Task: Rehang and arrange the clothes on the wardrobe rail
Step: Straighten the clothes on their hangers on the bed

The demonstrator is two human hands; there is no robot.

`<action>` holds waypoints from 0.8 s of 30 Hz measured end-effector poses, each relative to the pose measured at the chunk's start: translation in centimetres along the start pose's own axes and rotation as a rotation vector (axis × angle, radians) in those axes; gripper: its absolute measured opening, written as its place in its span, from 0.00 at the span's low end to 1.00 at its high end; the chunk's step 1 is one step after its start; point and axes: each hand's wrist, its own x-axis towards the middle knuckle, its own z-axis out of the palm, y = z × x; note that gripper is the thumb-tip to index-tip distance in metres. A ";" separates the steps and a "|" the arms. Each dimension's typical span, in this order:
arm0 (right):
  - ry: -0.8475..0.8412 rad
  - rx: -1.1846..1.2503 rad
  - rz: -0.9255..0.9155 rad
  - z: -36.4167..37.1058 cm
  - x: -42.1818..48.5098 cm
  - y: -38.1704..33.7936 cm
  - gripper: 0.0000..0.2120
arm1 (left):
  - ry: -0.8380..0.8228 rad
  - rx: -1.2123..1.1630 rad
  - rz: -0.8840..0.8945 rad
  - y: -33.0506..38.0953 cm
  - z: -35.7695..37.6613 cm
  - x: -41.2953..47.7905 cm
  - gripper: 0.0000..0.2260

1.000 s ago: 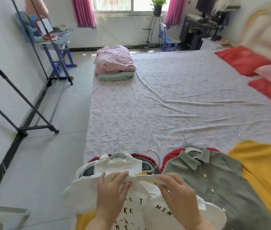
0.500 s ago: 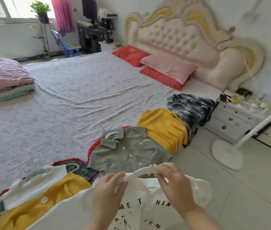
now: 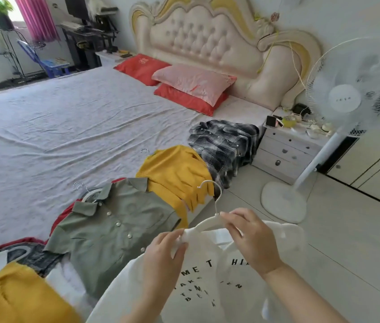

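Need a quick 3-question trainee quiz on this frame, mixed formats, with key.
1. True or false: the right hand pinches the white hanger beside its hook.
2. Which garment lies nearest the nightstand? A olive shirt, B plaid shirt, C yellow top.
3. What does the left hand grip?
Key: 1 true; 2 B; 3 the printed white T-shirt, at the hanger's end.

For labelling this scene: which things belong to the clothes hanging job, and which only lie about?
Job: T-shirt, hanger, left hand, right hand, green shirt, yellow top, plaid shirt.
Lying about: fan, nightstand, pillows, chair.
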 end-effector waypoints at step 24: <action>-0.109 0.010 0.018 8.8 23.8 24.2 0.11 | -0.198 0.093 -0.016 6.5 14.9 28.5 0.17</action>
